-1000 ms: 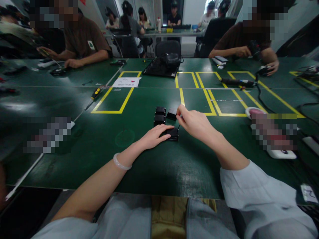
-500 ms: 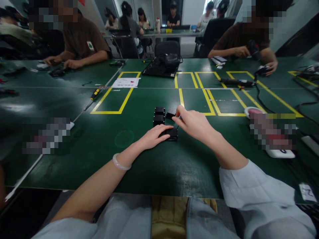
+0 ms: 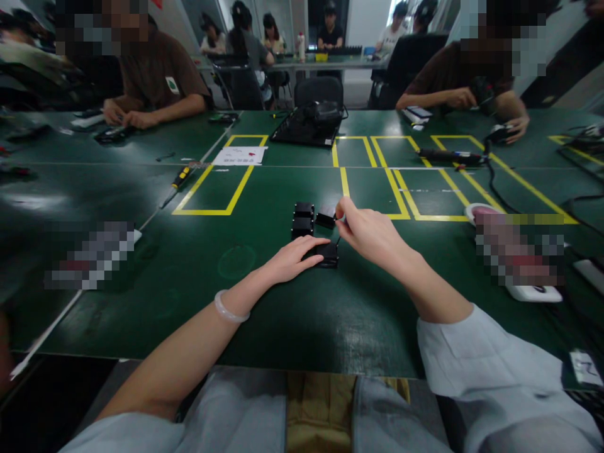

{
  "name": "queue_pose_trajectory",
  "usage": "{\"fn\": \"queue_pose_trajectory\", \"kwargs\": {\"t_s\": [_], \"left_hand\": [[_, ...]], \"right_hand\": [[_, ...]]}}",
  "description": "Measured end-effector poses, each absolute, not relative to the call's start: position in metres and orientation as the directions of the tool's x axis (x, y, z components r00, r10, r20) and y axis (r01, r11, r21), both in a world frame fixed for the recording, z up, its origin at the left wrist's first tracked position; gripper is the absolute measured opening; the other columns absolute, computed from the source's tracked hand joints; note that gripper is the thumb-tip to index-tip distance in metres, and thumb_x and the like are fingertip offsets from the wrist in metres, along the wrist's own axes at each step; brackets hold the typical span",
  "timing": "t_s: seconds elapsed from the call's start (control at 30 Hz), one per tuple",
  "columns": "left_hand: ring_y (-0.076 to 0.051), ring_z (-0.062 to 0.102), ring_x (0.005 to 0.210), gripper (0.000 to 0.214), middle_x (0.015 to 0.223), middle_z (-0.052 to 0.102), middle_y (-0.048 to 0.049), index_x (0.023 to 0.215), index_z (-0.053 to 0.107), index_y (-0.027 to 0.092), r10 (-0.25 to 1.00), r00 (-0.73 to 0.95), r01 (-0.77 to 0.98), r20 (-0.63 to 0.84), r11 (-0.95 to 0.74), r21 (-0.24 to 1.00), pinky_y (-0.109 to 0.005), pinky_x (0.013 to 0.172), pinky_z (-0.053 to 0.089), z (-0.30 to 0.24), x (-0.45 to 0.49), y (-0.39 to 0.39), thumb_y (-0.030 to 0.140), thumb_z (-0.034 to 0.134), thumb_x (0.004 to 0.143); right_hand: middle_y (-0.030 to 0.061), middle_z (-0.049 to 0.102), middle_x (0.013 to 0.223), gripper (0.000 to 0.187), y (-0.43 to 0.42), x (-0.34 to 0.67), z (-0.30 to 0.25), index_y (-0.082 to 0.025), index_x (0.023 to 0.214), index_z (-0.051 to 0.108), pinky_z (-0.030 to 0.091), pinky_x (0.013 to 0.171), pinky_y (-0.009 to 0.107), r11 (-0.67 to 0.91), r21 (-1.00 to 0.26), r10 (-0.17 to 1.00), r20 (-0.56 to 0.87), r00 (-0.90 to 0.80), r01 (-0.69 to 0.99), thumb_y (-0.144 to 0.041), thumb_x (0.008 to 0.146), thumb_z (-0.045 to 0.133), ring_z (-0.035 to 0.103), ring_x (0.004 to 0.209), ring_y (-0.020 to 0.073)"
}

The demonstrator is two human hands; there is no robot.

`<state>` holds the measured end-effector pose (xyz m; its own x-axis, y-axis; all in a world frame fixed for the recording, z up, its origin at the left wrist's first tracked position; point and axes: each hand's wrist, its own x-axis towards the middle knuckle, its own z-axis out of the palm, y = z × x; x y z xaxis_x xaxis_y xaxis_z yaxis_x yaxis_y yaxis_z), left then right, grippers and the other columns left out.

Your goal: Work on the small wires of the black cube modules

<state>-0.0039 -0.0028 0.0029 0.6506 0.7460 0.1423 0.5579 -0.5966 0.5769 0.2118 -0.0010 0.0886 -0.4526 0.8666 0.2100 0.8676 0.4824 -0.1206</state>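
Observation:
Four-sided black box parts lie close together on the green table (image 3: 368, 327). Two of them, the far-left black box (image 3: 303, 209) and the near-left black box (image 3: 302, 226), stand in line beyond my left hand (image 3: 297, 255). That hand rests its stretched fingers and thumb around the left side of the nearest black box (image 3: 329, 253). My right hand (image 3: 365, 231) is closed in a pinch beside the tilted black box (image 3: 325, 218). A thin dark strand shows under its fingertips, near the nearest box; what exactly the fingertips pinch is too small to make out.
A yellow-and-black screwdriver (image 3: 182, 178) and a white paper sheet (image 3: 240, 156) lie ahead on the left. Blurred-out devices flank me, including a white-edged one (image 3: 533, 292) at right. Yellow tape rectangles, a black tool (image 3: 450, 156) and a cable lie farther off. Two co-workers sit opposite.
My right fingertips have shifted slightly right, showing more of the tilted black box. My left hand keeps its hold. At far left, a co-worker's hands have moved closer together.

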Motion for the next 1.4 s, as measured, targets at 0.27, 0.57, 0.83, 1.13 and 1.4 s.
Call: {"fn": "queue_pose_trajectory", "kwargs": {"t_s": [0.27, 0.57, 0.83, 1.13, 1.4], "left_hand": [[-0.024, 0.052, 0.117, 0.042, 0.129, 0.057, -0.0070, 0.138, 0.046, 0.024, 0.743, 0.654, 0.560, 0.141, -0.601, 0.571, -0.038, 0.102, 0.040, 0.0028, -0.0038, -0.0030, 0.041, 0.041, 0.100], [-0.024, 0.052, 0.117, 0.042, 0.128, 0.058, -0.0065, 0.139, 0.046, 0.025, 0.745, 0.652, 0.560, 0.143, -0.600, 0.571, -0.038, 0.102, 0.040, 0.0009, -0.0040, -0.0022, 0.041, 0.041, 0.100], [-0.023, 0.052, 0.117, 0.042, 0.129, 0.057, -0.0068, 0.138, 0.046, 0.024, 0.746, 0.652, 0.562, 0.137, -0.597, 0.572, -0.037, 0.101, 0.041, 0.0046, -0.0030, -0.0029, 0.040, 0.041, 0.100], [-0.024, 0.053, 0.116, 0.043, 0.127, 0.057, -0.0068, 0.139, 0.045, 0.025, 0.749, 0.650, 0.566, 0.129, -0.591, 0.574, -0.037, 0.101, 0.041, 0.0044, -0.0032, -0.0030, 0.043, 0.040, 0.100], [-0.024, 0.053, 0.116, 0.042, 0.127, 0.058, -0.0067, 0.138, 0.046, 0.025, 0.746, 0.652, 0.560, 0.136, -0.595, 0.576, -0.037, 0.100, 0.041, 0.0054, -0.0037, -0.0038, 0.042, 0.041, 0.100]], "right_hand": [[0.0065, 0.068, 0.082, 0.031, -0.0027, 0.2082, 0.0931, -0.019, 0.108, 0.051, 0.021, 0.054, 0.028, 0.453, -0.067, 0.882, 0.175, -0.436, 0.889, -0.039, 0.098, 0.029, 0.058, 0.065, 0.0175], [0.0056, 0.068, 0.081, 0.029, -0.0037, 0.2099, 0.0922, -0.019, 0.114, 0.047, 0.020, 0.053, 0.027, 0.461, -0.093, 0.878, 0.193, -0.439, 0.882, -0.029, 0.094, 0.028, 0.055, 0.060, 0.0156], [0.0054, 0.068, 0.083, 0.030, -0.0041, 0.2097, 0.0951, -0.020, 0.108, 0.049, 0.021, 0.054, 0.027, 0.469, -0.116, 0.877, 0.176, -0.446, 0.876, -0.039, 0.097, 0.029, 0.058, 0.066, 0.0172], [0.0055, 0.068, 0.080, 0.031, -0.0029, 0.2104, 0.0937, -0.019, 0.115, 0.048, 0.022, 0.055, 0.028, 0.461, -0.099, 0.882, 0.160, -0.443, 0.882, -0.032, 0.097, 0.027, 0.056, 0.062, 0.0164], [0.0051, 0.068, 0.082, 0.029, -0.0052, 0.2100, 0.0957, -0.019, 0.111, 0.049, 0.022, 0.055, 0.028, 0.475, -0.139, 0.874, 0.184, -0.449, 0.869, -0.033, 0.096, 0.029, 0.058, 0.066, 0.0176]]}}
